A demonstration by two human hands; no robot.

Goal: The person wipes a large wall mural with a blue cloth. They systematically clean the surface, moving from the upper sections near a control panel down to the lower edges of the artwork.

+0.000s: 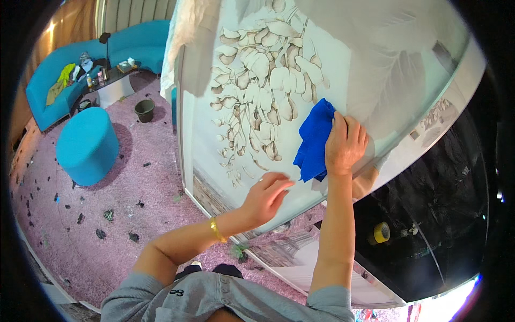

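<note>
My right hand (347, 141) grips a folded blue cloth (316, 139) against a pale, glossy panel (237, 189). The panel bears a printed drawing of hanging blossoms (257, 88) and large grey leaves. Just left of and below the cloth is my left hand (267, 197), its fingers loosely bent and apart, with nothing in them. It is near the panel's lower part; whether it touches the surface I cannot tell. A yellow bracelet (217, 230) circles my left wrist.
Right of the panel, a roll of yellow tape (381, 232) rests on a black surface (426, 193). A turquoise pouf (86, 145) and a dark bucket (144, 110) stand on the pink carpet (161, 217), which is strewn with dark scraps. Behind are a turquoise sofa (136, 38) and a low table (110, 78).
</note>
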